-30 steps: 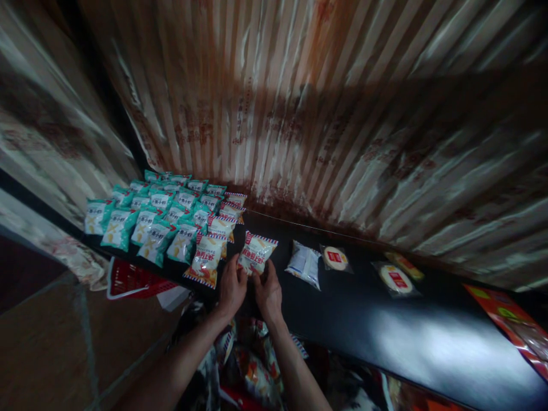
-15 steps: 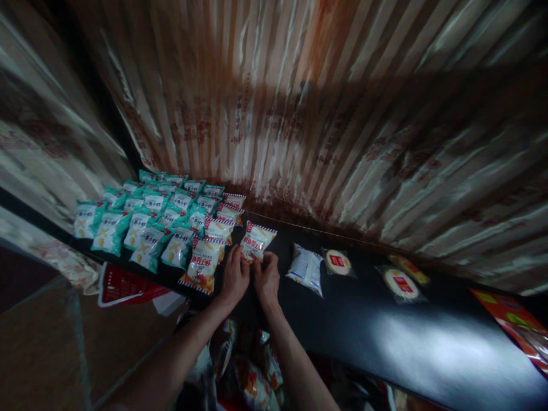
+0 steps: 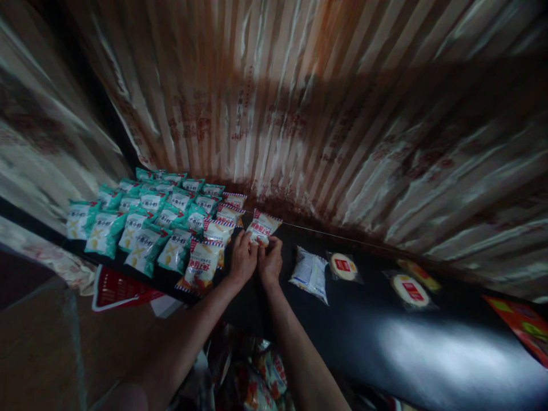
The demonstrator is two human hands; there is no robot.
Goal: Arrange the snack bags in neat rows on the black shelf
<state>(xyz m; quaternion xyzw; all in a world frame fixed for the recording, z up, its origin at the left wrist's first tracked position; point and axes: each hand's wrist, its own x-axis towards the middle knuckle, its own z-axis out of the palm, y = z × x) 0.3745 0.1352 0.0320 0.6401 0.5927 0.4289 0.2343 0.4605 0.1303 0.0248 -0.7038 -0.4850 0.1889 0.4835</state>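
Between both hands is a white and orange snack bag (image 3: 263,227) with red lettering and a striped top edge. My left hand (image 3: 243,258) grips its lower left side, and my right hand (image 3: 270,261) grips its lower right side, fingers curled. To the left stands a row of matching snack bags (image 3: 200,264), one behind another. Beyond that row are several teal and white snack bags (image 3: 148,246) in close ranks. Right of my right hand lies a silvery white bag (image 3: 310,275), apart from it.
All this is on a black shelf (image 3: 342,331). Two round packaged items (image 3: 343,266) and an orange-red packet (image 3: 520,325) lie to the right. A corrugated sheet (image 3: 274,114) backs the shelf. A red basket (image 3: 120,288) is below left; more bags (image 3: 257,385) sit below my arms.
Both hands and the snack bag between them have moved slightly back and to the right, toward the rear of the shelf. The camera view has shifted a little.
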